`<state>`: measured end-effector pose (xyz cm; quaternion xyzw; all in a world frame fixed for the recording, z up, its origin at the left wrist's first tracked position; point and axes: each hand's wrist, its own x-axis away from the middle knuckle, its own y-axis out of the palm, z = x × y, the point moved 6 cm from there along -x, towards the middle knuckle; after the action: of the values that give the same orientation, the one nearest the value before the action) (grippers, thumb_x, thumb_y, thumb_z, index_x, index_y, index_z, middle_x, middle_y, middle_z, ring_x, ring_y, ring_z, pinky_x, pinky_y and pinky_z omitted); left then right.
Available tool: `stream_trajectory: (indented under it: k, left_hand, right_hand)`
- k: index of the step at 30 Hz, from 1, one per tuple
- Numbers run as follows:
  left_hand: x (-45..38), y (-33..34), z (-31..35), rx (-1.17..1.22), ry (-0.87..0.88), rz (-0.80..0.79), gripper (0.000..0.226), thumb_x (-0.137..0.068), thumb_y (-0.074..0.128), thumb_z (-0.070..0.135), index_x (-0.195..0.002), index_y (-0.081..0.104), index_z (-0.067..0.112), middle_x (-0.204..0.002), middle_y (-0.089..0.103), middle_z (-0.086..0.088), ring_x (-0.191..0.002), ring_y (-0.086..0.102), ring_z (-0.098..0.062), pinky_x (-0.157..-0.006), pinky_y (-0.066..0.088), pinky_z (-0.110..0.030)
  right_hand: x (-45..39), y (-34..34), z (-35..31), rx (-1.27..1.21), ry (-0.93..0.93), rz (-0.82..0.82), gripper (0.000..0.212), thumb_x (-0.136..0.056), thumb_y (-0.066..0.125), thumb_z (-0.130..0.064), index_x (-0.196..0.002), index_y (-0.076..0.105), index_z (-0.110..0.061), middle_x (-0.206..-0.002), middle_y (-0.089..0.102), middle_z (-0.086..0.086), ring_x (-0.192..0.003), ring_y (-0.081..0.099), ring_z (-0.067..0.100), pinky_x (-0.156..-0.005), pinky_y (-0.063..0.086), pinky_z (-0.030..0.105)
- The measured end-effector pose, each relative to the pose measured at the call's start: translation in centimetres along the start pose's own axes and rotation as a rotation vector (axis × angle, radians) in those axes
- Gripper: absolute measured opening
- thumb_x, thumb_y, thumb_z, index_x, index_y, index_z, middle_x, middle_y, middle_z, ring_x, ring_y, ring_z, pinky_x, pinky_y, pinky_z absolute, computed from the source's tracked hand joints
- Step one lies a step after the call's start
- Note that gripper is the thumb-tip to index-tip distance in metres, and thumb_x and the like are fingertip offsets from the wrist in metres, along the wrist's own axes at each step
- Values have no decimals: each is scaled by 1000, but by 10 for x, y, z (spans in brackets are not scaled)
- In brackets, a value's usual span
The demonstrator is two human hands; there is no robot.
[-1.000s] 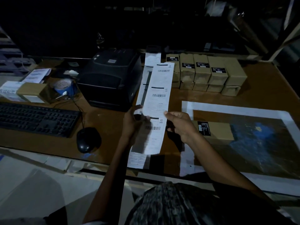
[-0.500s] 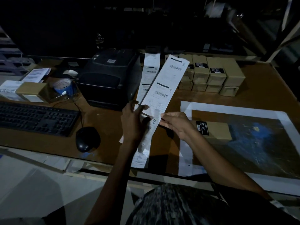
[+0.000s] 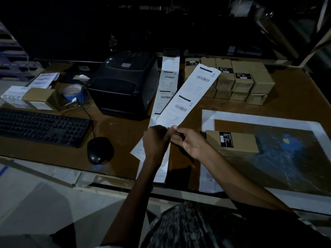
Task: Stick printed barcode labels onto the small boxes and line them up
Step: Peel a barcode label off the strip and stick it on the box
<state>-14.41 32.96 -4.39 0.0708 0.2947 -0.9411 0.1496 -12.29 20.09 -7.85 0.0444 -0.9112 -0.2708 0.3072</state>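
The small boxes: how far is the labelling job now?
Done: the boxes at the back stand lined up, several showing dark labels. In hand: both hands pinch the label strip. Left: the single box nearby lacks a white label on its visible faces.

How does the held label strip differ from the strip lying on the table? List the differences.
1. The held strip is pinched at its near end by the left hand and right hand; the table strip is untouched.
2. The held strip is raised and slants toward the stacked boxes; the table strip lies flat beside the printer.
3. The held strip partly covers the table strip.
Both are white with barcodes.
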Motion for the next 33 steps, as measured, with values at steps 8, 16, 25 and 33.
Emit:
stream_trajectory:
  k: [8,16,25,33]
  left_hand:
    - [-9,1,-28,142,-271,-121,44,-79,81,36,-59,65,0,-52,64,-11,-46,60,-25,-50,52,-41]
    - [-6,-4,-27,370,-365,-242,22,-87,74,8,-78,70,-12,-64,68,-20,-50,59,-19,-50,47,-27]
    - [-6,0,-39,467,-572,-194,21,-85,75,9,-83,71,-12,-70,70,-19,-59,65,-24,-57,53,-31]
    - [1,13,-45,463,-659,-251,19,-90,68,6,-85,70,-12,-63,67,-13,-47,59,-14,-40,42,-19]
  right_hand:
    - [-2,-1,5,64,33,27,11,-93,57,1,-94,68,-3,-81,73,6,-78,70,16,-75,61,31]
    - [-19,-15,-6,302,-89,126,17,-94,64,-5,-108,67,5,-99,74,13,-76,71,17,-65,60,31]
    - [-12,-10,-30,1061,-601,307,32,-89,75,-11,-119,67,-15,-94,64,-4,-89,64,16,-79,56,32]
    - [-6,-1,1,1349,-343,-45,14,-92,62,1,-88,69,-11,-103,68,-5,-101,61,14,-76,46,23]
